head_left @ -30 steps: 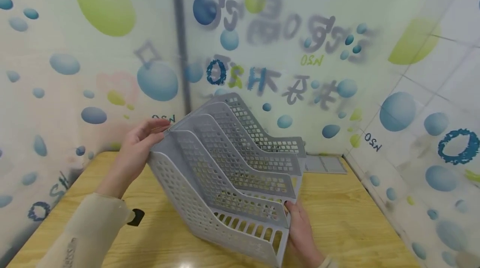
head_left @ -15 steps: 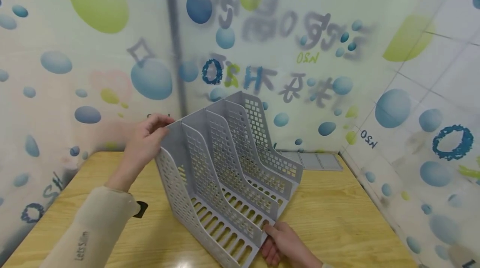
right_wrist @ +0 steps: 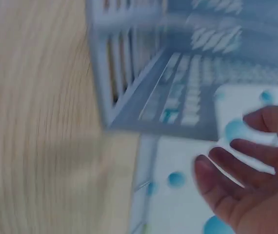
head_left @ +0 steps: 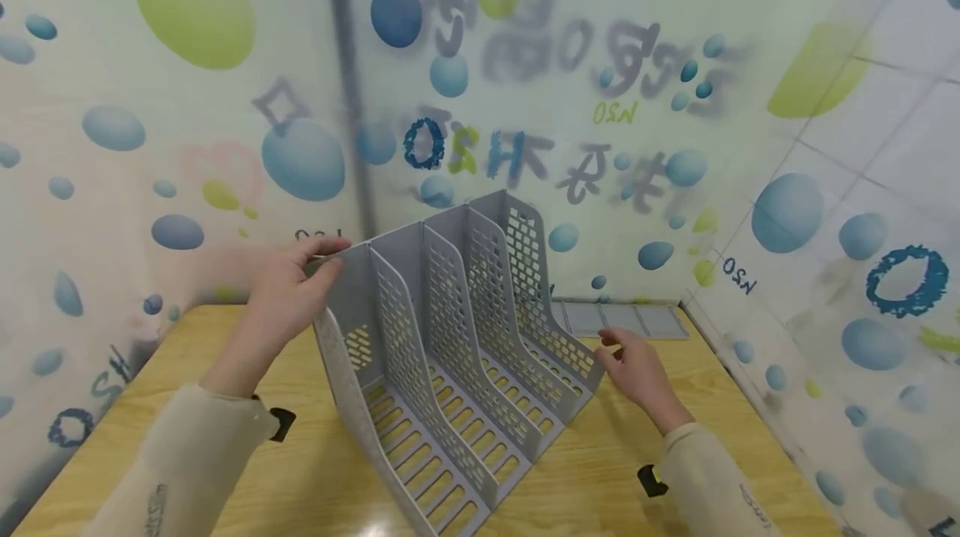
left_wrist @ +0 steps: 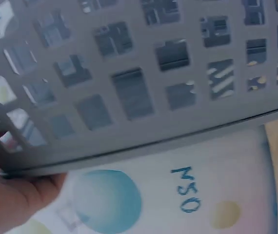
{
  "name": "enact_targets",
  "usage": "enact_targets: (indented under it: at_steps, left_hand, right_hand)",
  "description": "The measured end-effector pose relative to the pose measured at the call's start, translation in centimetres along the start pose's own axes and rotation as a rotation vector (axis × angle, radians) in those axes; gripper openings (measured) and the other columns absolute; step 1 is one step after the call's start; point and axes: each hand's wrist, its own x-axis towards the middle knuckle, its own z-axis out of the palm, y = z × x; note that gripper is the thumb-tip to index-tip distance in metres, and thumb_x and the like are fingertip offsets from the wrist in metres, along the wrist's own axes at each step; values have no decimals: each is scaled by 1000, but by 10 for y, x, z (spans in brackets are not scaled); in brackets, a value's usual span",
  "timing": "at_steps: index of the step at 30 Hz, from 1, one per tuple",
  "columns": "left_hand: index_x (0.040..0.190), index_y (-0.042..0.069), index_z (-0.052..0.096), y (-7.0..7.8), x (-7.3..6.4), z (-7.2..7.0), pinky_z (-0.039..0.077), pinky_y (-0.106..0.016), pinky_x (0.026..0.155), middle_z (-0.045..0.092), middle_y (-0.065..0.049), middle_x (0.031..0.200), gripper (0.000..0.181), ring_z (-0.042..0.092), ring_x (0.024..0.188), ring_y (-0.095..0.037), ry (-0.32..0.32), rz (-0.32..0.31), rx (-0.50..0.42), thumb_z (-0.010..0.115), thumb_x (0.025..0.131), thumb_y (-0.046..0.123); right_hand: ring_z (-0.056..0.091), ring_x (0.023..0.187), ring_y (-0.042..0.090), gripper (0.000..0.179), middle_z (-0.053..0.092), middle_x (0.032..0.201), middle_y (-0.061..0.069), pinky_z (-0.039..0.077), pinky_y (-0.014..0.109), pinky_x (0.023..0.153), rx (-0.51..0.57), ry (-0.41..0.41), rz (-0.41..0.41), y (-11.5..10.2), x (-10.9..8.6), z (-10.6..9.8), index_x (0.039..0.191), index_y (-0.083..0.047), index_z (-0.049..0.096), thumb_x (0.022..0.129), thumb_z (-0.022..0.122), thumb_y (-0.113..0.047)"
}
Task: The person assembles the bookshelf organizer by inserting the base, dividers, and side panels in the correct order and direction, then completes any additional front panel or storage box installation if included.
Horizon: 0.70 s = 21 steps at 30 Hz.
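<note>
A grey plastic file rack (head_left: 442, 337) with perforated dividers stands on the wooden table, its slotted floor and open front turned toward the lower right. My left hand (head_left: 288, 295) pinches its upper left back corner between thumb and fingers. In the left wrist view the thumb (left_wrist: 29, 197) lies under the edge of the perforated side wall (left_wrist: 144, 131). Near the rack's right end, my right hand (head_left: 637, 374) has loosely bent fingers. The right wrist view shows those fingers (right_wrist: 214, 183) apart from the rack (right_wrist: 153, 114), with nothing between them.
A flat grey panel with several sections (head_left: 626, 320) lies at the table's back right. The wooden table (head_left: 675, 470) meets patterned walls behind and at the right. Black straps show at both cuffs.
The rack has swung round and lowered, showing more of its floor. My right hand has let go of the rack's front edge and moved right and farther back. The left keeps its corner.
</note>
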Motion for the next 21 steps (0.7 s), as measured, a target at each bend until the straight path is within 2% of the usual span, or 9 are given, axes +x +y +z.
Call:
enact_targets:
  at_steps: [2, 4, 7, 9, 11, 15, 18, 21]
  left_hand:
    - [145, -5, 51, 7, -3, 2, 44, -63, 99, 47, -31, 147, 44, 47, 132, -49, -16, 10, 52, 50, 108, 20]
    - [148, -11, 43, 11, -6, 5, 38, -68, 105, 39, -36, 150, 51, 40, 135, -53, -50, 21, 87, 51, 107, 19]
    - [152, -13, 33, 12, -5, 8, 32, -72, 108, 32, -38, 151, 58, 33, 138, -55, -105, 49, 109, 51, 105, 17]
    - [154, -11, 32, 8, 0, 8, 32, -72, 108, 30, -37, 151, 59, 33, 138, -55, -128, 70, 101, 50, 105, 15]
    - [154, -9, 33, 3, 6, 6, 33, -72, 107, 29, -36, 151, 57, 35, 137, -54, -126, 81, 90, 49, 105, 14]
    - [154, -6, 36, -7, 14, 5, 35, -72, 106, 28, -34, 153, 53, 37, 136, -54, -52, 70, 130, 48, 107, 16]
    - [153, -9, 36, -11, 16, 9, 38, -71, 105, 30, -35, 154, 56, 41, 134, -56, 19, 81, 239, 53, 105, 15]
    - [154, -12, 33, -13, 19, 13, 41, -70, 103, 32, -36, 153, 61, 44, 130, -56, 48, 111, 337, 55, 102, 11]
  right_hand:
    - [69, 82, 32, 26, 73, 102, 21, 58, 45, 71, -81, -29, -33, 8, 7, 2, 118, 7, 70, 102, 62, -12]
    - [63, 67, 23, 19, 71, 82, 13, 54, 37, 63, -129, -56, -59, 12, 9, 5, 105, 4, 75, 102, 62, -10]
    - [44, 51, 11, 29, 52, 55, -2, 39, 28, 53, -186, -63, -77, 12, 4, 7, 74, -4, 72, 101, 61, -7]
    - [37, 48, 9, 35, 43, 50, -6, 33, 26, 51, -225, -63, -84, 7, -1, 4, 62, -7, 65, 98, 63, -5]
    - [39, 46, 8, 38, 44, 49, -7, 34, 26, 49, -251, -106, -76, -1, -6, -1, 57, -9, 62, 95, 65, -6]
    - [51, 45, 10, 36, 55, 49, -5, 42, 28, 48, -202, -302, -53, -18, -20, -12, 57, -10, 63, 93, 66, -5]
    - [59, 46, 15, 35, 61, 51, -1, 48, 29, 47, -91, -504, -39, -28, -30, -18, 58, -7, 64, 93, 66, -5]
    - [63, 49, 14, 32, 67, 57, 3, 53, 28, 48, 29, -736, -57, -36, -34, -25, 63, -3, 69, 94, 70, -9]
